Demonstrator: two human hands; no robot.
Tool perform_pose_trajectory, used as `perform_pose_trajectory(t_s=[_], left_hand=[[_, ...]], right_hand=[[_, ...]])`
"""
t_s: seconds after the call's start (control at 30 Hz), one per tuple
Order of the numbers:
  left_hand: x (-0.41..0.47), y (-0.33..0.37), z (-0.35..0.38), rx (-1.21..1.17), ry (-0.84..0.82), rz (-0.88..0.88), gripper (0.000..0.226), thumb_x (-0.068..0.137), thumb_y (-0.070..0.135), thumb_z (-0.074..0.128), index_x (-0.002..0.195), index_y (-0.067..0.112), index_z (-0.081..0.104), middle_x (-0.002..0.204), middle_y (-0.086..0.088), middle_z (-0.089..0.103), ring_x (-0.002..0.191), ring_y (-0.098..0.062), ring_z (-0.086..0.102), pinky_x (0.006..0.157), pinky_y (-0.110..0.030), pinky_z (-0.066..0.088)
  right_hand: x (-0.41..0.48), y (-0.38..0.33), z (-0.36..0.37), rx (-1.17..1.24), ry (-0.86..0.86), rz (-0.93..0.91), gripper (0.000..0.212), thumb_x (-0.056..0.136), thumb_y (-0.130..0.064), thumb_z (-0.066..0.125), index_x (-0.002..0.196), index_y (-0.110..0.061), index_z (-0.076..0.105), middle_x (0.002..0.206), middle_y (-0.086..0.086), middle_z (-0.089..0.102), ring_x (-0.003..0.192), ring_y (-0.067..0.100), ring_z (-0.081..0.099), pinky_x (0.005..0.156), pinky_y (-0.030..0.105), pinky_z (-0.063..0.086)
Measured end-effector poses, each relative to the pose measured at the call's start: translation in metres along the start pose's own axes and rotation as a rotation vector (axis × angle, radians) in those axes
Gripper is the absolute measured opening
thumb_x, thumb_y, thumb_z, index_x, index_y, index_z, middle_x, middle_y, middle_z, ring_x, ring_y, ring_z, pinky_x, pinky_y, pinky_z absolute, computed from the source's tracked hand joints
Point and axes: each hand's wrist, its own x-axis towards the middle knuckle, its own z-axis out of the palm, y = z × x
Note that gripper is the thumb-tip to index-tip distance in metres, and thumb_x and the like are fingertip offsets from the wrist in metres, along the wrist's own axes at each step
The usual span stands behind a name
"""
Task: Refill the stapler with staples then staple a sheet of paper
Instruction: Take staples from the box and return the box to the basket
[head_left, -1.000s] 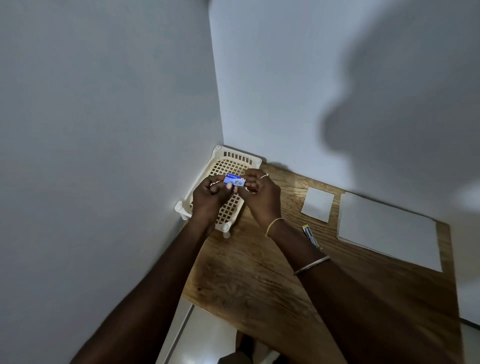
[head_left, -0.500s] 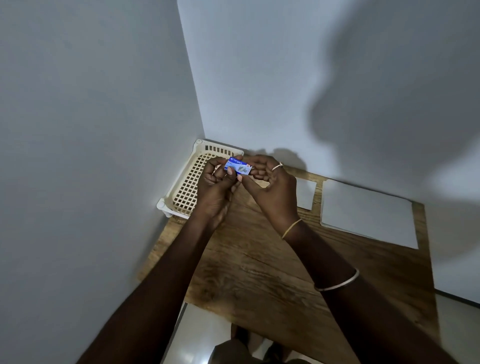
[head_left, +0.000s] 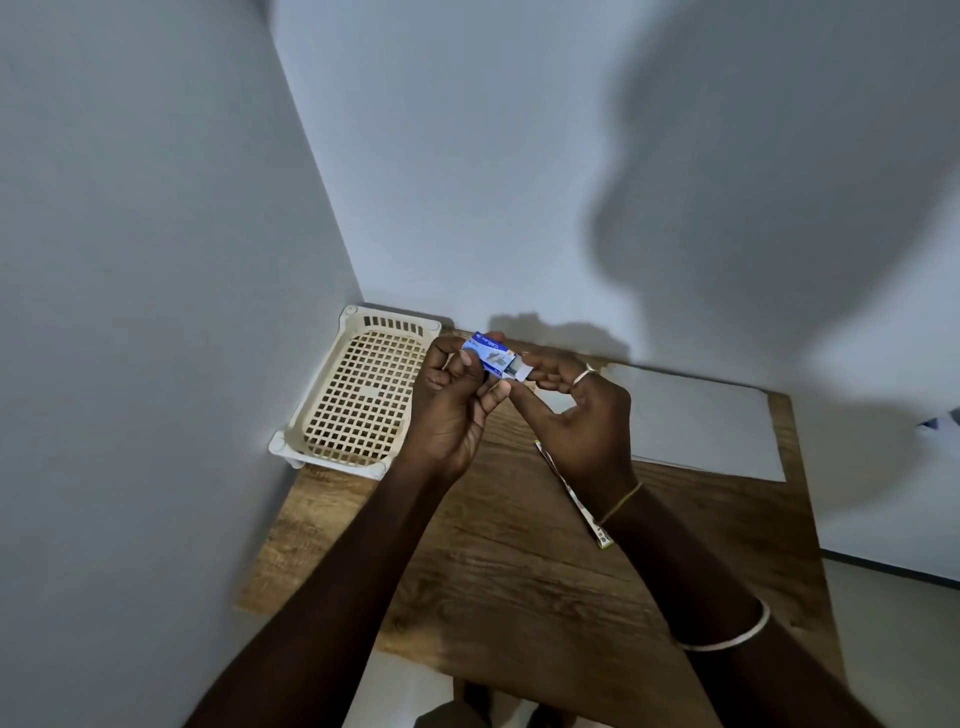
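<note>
Above the wooden table, near its back-left corner: blue staple box held in the air between both hands. Left hand grips the box body, fingers curled round it, thumb on the near face. Right hand pinches the white end sticking out of the box's right side, other fingers loosely spread. Cream lattice basket sits just left of the hands, in the wall corner. White paper sheet lies flat to the right. A slim object lies under the right wrist, too hidden to identify.
</note>
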Motion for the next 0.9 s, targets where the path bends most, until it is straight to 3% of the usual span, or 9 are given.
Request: perform_pose_trajectory(t_s=[0.17, 0.3, 0.43, 0.53, 0.63, 0.73, 0.83, 0.9], left_hand=[[-0.002, -0.012, 0.014, 0.016, -0.042, -0.042, 0.009, 0.097, 0.012, 0.059, 0.105, 0.015, 0.056, 0.114, -0.011, 0.076, 0.084, -0.019, 0.077, 0.065, -0.023, 0.061], [-0.004, -0.017, 0.024, 0.026, -0.037, -0.051, 0.016, 0.091, 0.018, 0.062, 0.105, 0.013, 0.054, 0.114, -0.013, 0.075, 0.075, -0.015, 0.075, 0.062, -0.023, 0.061], [-0.003, -0.018, 0.026, 0.063, -0.051, -0.041, 0.009, 0.096, 0.014, 0.059, 0.104, 0.014, 0.055, 0.119, -0.016, 0.072, 0.094, -0.029, 0.076, 0.069, -0.031, 0.063], [-0.002, -0.017, 0.028, 0.083, -0.050, -0.048, 0.012, 0.105, 0.006, 0.047, 0.103, 0.014, 0.055, 0.115, -0.013, 0.075, 0.097, -0.028, 0.076, 0.072, -0.036, 0.063], [-0.001, -0.016, 0.029, 0.120, -0.036, -0.053, 0.015, 0.107, 0.006, 0.043, 0.104, 0.014, 0.055, 0.114, -0.012, 0.076, 0.097, -0.028, 0.076, 0.073, -0.038, 0.063], [-0.002, -0.016, 0.028, 0.125, -0.028, -0.062, 0.013, 0.108, 0.007, 0.043, 0.105, 0.014, 0.054, 0.113, -0.012, 0.076, 0.098, -0.028, 0.076, 0.074, -0.039, 0.063], [-0.003, -0.017, 0.027, 0.126, -0.023, -0.072, 0.013, 0.107, 0.006, 0.044, 0.103, 0.013, 0.054, 0.111, -0.011, 0.077, 0.097, -0.028, 0.076, 0.075, -0.041, 0.064], [-0.003, -0.019, 0.025, 0.155, -0.020, -0.075, 0.015, 0.107, 0.005, 0.045, 0.102, 0.016, 0.055, 0.111, -0.010, 0.076, 0.099, -0.029, 0.075, 0.081, -0.046, 0.063]], right_hand=[[-0.005, 0.009, -0.017, -0.115, 0.054, -0.111, 0.030, 0.087, -0.027, 0.079, 0.116, -0.022, 0.074, 0.108, -0.012, 0.075, 0.098, 0.003, 0.069, 0.082, 0.029, 0.057], [-0.007, 0.012, -0.025, -0.155, 0.073, -0.145, 0.023, 0.086, -0.022, 0.080, 0.108, -0.017, 0.075, 0.105, -0.007, 0.075, 0.095, 0.009, 0.070, 0.079, 0.035, 0.058], [-0.005, 0.005, -0.035, -0.087, 0.066, -0.082, 0.009, 0.087, -0.021, 0.079, 0.093, -0.015, 0.075, 0.093, -0.007, 0.076, 0.088, 0.010, 0.071, 0.077, 0.031, 0.058], [-0.003, 0.000, -0.039, -0.025, 0.043, -0.037, 0.002, 0.089, -0.013, 0.076, 0.090, -0.012, 0.076, 0.090, -0.006, 0.076, 0.087, 0.007, 0.072, 0.079, 0.023, 0.058], [-0.001, -0.002, -0.041, 0.001, -0.003, 0.028, 0.007, 0.087, -0.007, 0.076, 0.092, -0.012, 0.077, 0.091, -0.006, 0.077, 0.085, 0.006, 0.073, 0.079, 0.019, 0.056], [0.002, -0.002, -0.044, -0.038, -0.052, -0.019, 0.011, 0.087, -0.004, 0.075, 0.095, -0.010, 0.078, 0.095, -0.002, 0.076, 0.089, 0.008, 0.072, 0.080, 0.022, 0.057], [0.003, -0.002, -0.045, -0.141, -0.088, -0.087, 0.013, 0.089, -0.005, 0.072, 0.098, -0.011, 0.077, 0.099, -0.003, 0.075, 0.091, 0.007, 0.070, 0.079, 0.019, 0.055], [0.004, -0.002, -0.044, -0.162, -0.093, -0.034, 0.013, 0.092, -0.009, 0.069, 0.101, -0.014, 0.076, 0.099, -0.005, 0.076, 0.087, 0.005, 0.069, 0.076, 0.020, 0.055]])
